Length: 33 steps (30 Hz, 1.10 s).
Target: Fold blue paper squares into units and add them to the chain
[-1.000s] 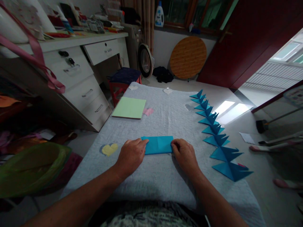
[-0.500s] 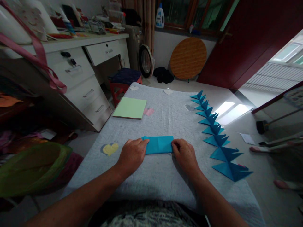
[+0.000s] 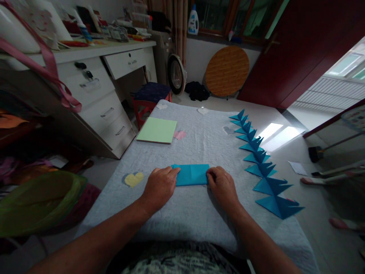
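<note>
A sheet of blue origami paper (image 3: 192,175), folded into a rectangle with an upright crease near its middle, lies on the cloth-covered table in front of me. My left hand (image 3: 161,184) grips its left end, thumb and fingers closed on the edge. At the opposite end my right hand (image 3: 224,186) pinches the right edge. Several folded blue paper cranes (image 3: 265,186) stand in a row along the table's right side. A stack of light green square paper (image 3: 157,130) rests towards the far left.
The grey tablecloth (image 3: 205,213) bears heart patches. Left of the table are a lined bin (image 3: 40,201) and a white desk with drawers (image 3: 111,110). A stool (image 3: 152,95) stands by the far left corner. Part of another person's leg (image 3: 316,181) shows at right.
Both hands keep their hold on the blue paper with hardly any movement. The view has shifted very slightly.
</note>
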Tool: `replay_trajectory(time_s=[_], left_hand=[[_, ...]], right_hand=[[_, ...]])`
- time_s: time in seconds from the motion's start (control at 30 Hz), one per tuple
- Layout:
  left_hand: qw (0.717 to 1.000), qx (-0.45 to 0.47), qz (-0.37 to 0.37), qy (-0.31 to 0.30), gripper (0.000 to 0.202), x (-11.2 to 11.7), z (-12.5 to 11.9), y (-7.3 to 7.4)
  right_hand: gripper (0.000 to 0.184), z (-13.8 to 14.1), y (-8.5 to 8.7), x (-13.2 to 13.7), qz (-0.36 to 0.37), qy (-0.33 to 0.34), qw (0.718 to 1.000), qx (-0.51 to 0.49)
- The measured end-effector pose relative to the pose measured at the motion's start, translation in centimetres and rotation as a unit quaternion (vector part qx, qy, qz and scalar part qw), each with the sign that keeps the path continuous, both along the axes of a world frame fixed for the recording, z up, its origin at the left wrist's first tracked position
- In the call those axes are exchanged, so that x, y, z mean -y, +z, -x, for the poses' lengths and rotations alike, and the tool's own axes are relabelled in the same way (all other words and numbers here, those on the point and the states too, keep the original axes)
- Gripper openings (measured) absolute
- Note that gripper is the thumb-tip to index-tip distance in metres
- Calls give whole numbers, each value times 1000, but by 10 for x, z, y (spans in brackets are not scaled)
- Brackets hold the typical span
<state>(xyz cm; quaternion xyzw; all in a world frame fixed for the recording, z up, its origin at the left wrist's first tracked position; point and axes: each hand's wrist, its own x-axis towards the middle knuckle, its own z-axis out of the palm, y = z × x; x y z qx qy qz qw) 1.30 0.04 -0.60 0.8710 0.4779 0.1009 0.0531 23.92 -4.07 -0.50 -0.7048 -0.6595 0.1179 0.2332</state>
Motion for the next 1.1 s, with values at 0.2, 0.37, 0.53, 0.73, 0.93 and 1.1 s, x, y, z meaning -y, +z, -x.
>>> replay_trajectory(time_s=[0.2, 0.37, 0.53, 0.73, 0.93, 1.1], left_hand=[[1000, 6, -6, 1, 28, 0, 1, -1], [1000, 4, -6, -3, 28, 1, 1, 0], [1000, 9, -8, -3, 27, 1, 1, -1], [1000, 16, -4, -1, 28, 2, 1, 0], [1000, 7, -9, -1, 28, 3, 2, 2], [1000, 2, -15, -4, 26, 3, 2, 3]], right_hand=[[19, 1, 8, -6, -15, 111, 983, 148], [41, 3, 14, -11, 12, 263, 940, 216], [44, 12, 23, -11, 42, 280, 914, 290], [44, 19, 24, -9, 63, 257, 914, 307], [45, 25, 22, -4, 60, 239, 915, 319], [46, 28, 18, -2, 42, 231, 922, 308]])
